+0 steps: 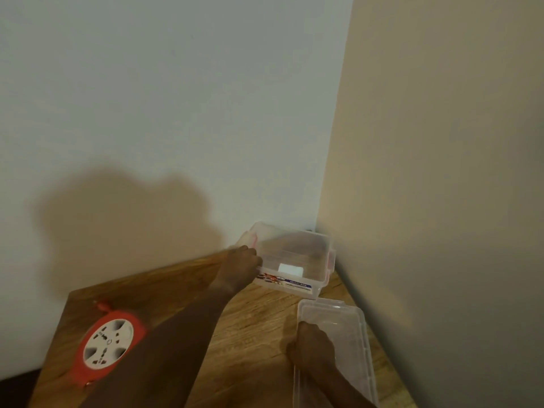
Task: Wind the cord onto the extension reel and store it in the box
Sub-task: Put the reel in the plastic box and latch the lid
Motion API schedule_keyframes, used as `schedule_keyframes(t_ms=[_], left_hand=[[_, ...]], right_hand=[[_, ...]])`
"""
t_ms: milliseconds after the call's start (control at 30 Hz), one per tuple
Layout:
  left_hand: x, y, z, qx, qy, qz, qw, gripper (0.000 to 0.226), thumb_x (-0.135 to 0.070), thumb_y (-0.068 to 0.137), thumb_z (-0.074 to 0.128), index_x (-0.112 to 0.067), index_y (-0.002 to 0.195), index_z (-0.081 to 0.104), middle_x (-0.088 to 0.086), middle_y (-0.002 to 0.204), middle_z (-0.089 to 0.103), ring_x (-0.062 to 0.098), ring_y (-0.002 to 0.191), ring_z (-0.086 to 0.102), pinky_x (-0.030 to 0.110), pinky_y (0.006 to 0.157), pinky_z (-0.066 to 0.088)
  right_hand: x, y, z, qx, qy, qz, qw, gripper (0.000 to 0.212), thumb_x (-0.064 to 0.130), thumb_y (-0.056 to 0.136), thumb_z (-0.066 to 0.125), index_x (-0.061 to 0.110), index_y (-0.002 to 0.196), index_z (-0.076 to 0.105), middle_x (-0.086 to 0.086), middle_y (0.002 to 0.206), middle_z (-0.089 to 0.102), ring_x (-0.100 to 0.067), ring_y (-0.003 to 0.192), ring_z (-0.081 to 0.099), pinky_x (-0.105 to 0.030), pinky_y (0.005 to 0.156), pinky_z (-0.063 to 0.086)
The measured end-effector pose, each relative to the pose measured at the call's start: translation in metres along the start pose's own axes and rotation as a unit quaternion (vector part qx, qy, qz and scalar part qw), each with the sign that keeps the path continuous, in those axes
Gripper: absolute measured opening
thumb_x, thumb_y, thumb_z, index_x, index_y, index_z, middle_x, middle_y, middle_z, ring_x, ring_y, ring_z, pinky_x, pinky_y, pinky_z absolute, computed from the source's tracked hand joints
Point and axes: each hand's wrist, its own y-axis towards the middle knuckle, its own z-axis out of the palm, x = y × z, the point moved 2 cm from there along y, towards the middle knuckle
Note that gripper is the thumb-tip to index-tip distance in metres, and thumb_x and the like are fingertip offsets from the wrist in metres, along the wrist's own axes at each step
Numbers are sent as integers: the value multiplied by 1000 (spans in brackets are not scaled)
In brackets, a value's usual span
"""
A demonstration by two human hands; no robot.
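Observation:
A red extension reel (107,346) with a white socket face lies flat on the wooden table, near its left edge. A clear plastic box (294,257) with a printed label stands open in the far corner by the walls. My left hand (240,267) grips the box's left side. The box's clear lid (338,348) lies on the table to the right. My right hand (313,346) holds the lid's left edge. No loose cord shows around the reel.
The wooden table (250,328) fits into a corner; a white wall stands behind it and a beige wall (441,201) to the right. The table's left edge drops to a dark floor (17,384).

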Motion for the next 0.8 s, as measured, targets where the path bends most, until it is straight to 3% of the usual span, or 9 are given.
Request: schedule_keyframes(t_ms=[167,300,400,567,667,800], left_hand=[[21,-33,-3,-62,-49,-5,997,25,-26,101,57,-16,104,80,5,105,73,23,97,64,40,78,56],[49,-62,-9,-81,-99,-23,992,25,-25,102,57,-14,101,79,5,101,70,25,95,62,39,75,54],[69,-83,-16,-108,-107,-25,988,20,-23,99,61,-13,94,78,7,95,68,29,94,62,42,74,51],[92,-120,-21,-126,-108,-24,986,20,-22,100,60,-12,98,78,8,96,69,29,94,61,38,71,44],[102,-146,-17,-134,-92,-25,986,18,-24,98,64,-15,97,81,6,94,72,27,88,65,34,65,43],[107,-172,-1,-133,-98,-40,986,15,-23,94,70,-15,94,83,7,92,75,27,84,67,32,63,51]], right_hand=[[38,-34,6,22,-45,-45,998,38,50,89,49,21,111,61,3,111,64,-15,102,62,-30,88,50],[78,-64,17,46,-96,-160,981,44,56,93,42,19,113,56,-2,111,62,-21,102,60,-35,89,47],[106,-80,22,86,-154,-287,942,31,40,97,49,15,113,56,-8,110,62,-26,100,61,-39,84,48],[138,-101,33,103,-263,-469,837,20,15,94,53,6,110,60,-17,102,64,-34,89,61,-47,74,53],[147,-111,43,110,-300,-525,789,16,13,90,60,8,105,62,-14,95,66,-31,81,62,-43,70,55],[150,-122,53,115,-309,-541,774,16,12,89,62,8,105,63,-12,93,67,-29,80,62,-41,70,53]])
